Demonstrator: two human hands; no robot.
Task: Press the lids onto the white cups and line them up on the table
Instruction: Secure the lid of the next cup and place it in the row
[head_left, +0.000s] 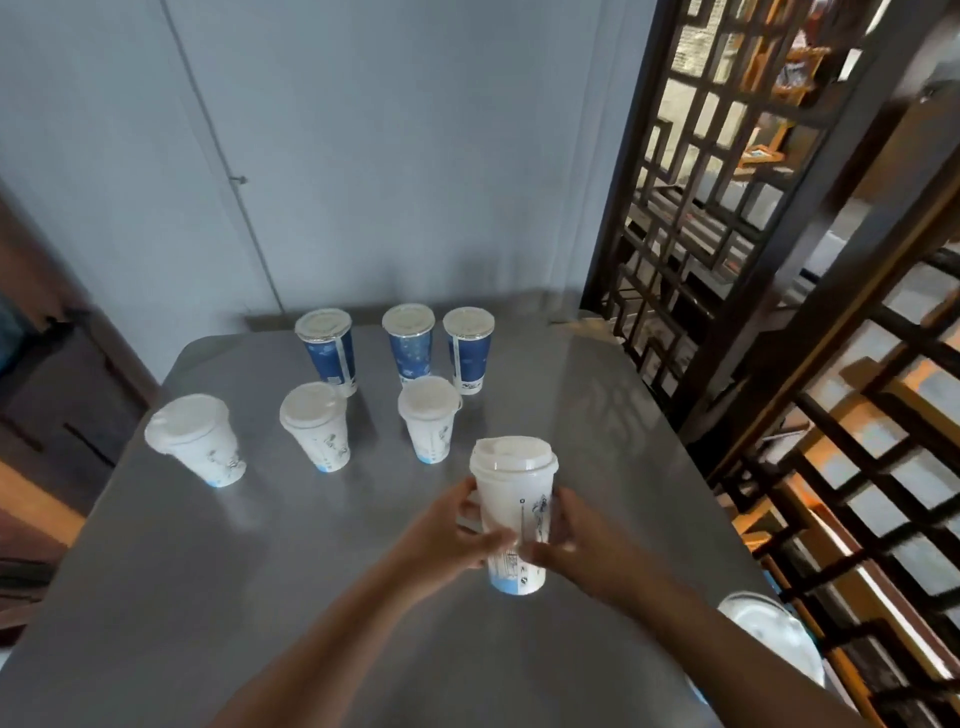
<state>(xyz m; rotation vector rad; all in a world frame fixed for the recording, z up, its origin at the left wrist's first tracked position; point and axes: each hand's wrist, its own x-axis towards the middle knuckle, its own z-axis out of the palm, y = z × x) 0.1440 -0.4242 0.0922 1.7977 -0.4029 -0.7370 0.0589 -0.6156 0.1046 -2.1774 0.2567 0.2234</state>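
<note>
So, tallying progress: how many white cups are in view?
4: three lidded in a row, left cup, middle cup, right cup; fourth cup gripped by left hand and right hand. Pale round thing at lower right may be another.

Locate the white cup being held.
Head view, right of centre: the held white cup is gripped between the left hand and right hand, nearer the camera than the rightmost lined-up white cup.

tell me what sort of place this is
Likely a drinks shop or café prep area: a steel table, lidded takeaway blue cups and white cups, and a dark wooden lattice screen beside it.
</note>
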